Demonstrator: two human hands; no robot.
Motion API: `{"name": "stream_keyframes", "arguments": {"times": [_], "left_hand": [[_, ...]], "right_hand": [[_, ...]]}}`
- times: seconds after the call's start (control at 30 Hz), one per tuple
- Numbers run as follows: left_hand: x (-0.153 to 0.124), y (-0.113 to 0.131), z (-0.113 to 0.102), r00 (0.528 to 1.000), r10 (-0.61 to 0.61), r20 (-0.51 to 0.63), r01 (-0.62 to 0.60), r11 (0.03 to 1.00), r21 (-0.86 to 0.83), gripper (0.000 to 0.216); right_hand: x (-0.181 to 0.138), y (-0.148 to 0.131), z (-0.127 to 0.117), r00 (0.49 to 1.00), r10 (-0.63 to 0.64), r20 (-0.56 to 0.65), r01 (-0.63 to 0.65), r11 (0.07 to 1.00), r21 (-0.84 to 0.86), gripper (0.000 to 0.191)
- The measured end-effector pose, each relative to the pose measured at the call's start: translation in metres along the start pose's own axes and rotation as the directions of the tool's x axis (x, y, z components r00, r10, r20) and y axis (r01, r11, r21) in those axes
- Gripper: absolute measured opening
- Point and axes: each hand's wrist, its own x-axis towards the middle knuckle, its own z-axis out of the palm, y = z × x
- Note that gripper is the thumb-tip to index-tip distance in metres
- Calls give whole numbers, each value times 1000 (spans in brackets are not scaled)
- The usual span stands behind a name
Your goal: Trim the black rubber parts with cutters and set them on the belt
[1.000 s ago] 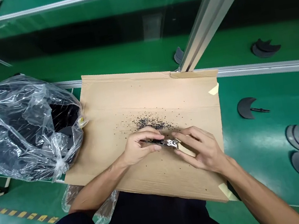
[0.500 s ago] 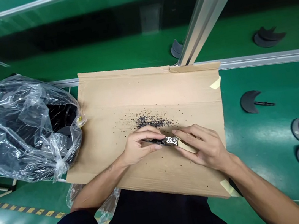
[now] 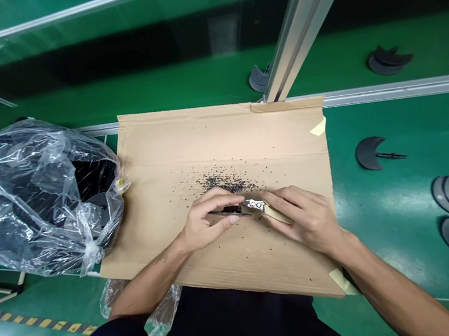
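Observation:
My left hand (image 3: 203,221) pinches a black plastic part (image 3: 232,210) between thumb and fingers; much of it is hidden by the fingers. In my right hand (image 3: 309,218) are nippers (image 3: 255,204) with metal jaws and pale yellow handles. Their jaw tips lie close beside my left fingertips and the upper edge of the part; whether they touch it I cannot tell. Just beyond both hands, many small black plastic bits (image 3: 227,181) are scattered on a cardboard sheet (image 3: 185,143).
A clear plastic bag (image 3: 25,197) with dark parts inside stands to the left. Black crescent-shaped pieces (image 3: 367,154) lie on the green table (image 3: 379,256) at the right. A metal post (image 3: 308,26) rises behind the cardboard. Tape (image 3: 318,127) marks its right edge.
The black part has turned in my left hand, showing more of its thickness. The nippers' jaws have shifted slightly up and left. The whole view has moved a little.

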Motion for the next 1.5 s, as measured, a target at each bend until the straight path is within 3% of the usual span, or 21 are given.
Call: {"name": "stream_keyframes", "arguments": {"times": [0.13,0.2,0.27,0.33,0.4,0.47,0.53,0.6,0.67,0.83,1.0,1.2,1.5], "left_hand": [[-2,1,-2,986,143,83,-164,922,351,35],[-3,2,-1,988,151,45,-154,870,468,32],[-3,3,0,993,104,-52,-69,886,459,26],[-2,4,1,984,-36,-177,88,950,298,19],[0,4,1,923,-268,-276,275,961,-11,17],[2,1,1,826,-497,-265,384,841,-380,26],[5,-2,2,758,-636,-147,411,640,-650,38],[6,-4,4,728,-686,4,435,458,-775,45],[6,-4,6,708,-697,111,463,340,-818,43],[6,4,9,684,-690,237,511,221,-831,34],[7,7,9,690,-642,334,558,179,-810,33],[3,3,10,682,-641,352,611,234,-756,36],[6,4,13,655,-675,341,672,314,-670,51]], "right_hand": [[1,-1,3,1000,-4,4,5,991,-135,25],[2,-2,3,1000,8,15,-5,986,-165,26],[2,-2,3,999,37,16,-34,986,-165,28],[2,-2,4,997,76,-2,-75,987,-140,29],[2,0,4,993,115,-27,-117,989,-85,31],[2,1,5,988,143,-53,-144,989,-18,33],[2,2,7,987,146,-69,-143,989,42,34],[2,0,9,989,123,-77,-116,989,90,36],[2,-3,12,993,89,-81,-78,988,132,37],[1,-12,14,994,37,-100,-20,986,166,33],[0,-14,12,994,36,-102,-20,988,151,29],[1,-14,11,996,-1,-86,14,989,144,23],[-1,-18,7,999,31,19,-35,973,226,24]]}}
